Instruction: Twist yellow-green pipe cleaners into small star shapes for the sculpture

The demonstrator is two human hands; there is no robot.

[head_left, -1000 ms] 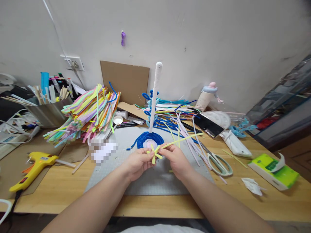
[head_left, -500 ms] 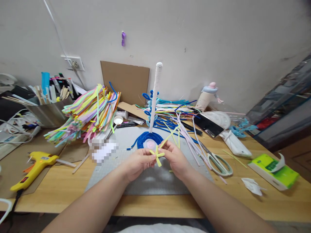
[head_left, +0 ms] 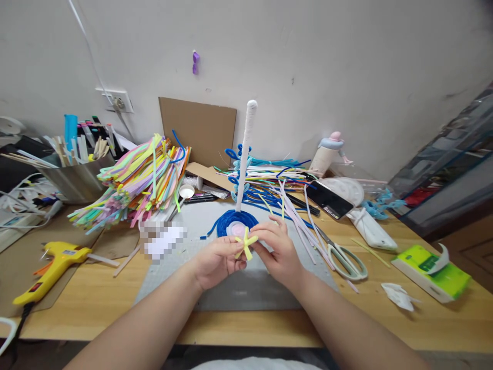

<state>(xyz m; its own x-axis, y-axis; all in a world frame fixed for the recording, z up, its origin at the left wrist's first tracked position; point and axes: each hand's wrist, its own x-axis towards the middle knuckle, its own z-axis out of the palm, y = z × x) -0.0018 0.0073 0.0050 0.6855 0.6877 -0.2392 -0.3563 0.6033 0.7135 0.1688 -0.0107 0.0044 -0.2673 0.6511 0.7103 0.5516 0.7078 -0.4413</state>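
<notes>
Over mat [head_left: 239, 299], five-armed yellow star [head_left: 246, 241], left hand [head_left: 219, 259] pinching it, right hand [head_left: 280, 253] grip unclear

Blue coil [head_left: 223, 224], pale pink centre [head_left: 236, 229]. Yellow star [head_left: 246, 243] in front of coil; white rod [head_left: 246, 154] behind; grey mat [head_left: 246, 295] under; multicoloured stem bundle [head_left: 142, 180] left; green-white pack [head_left: 431, 273] right.

Grey mat [head_left: 246, 295] and green packet [head_left: 433, 272] on wooden table [head_left: 250, 327]
</notes>
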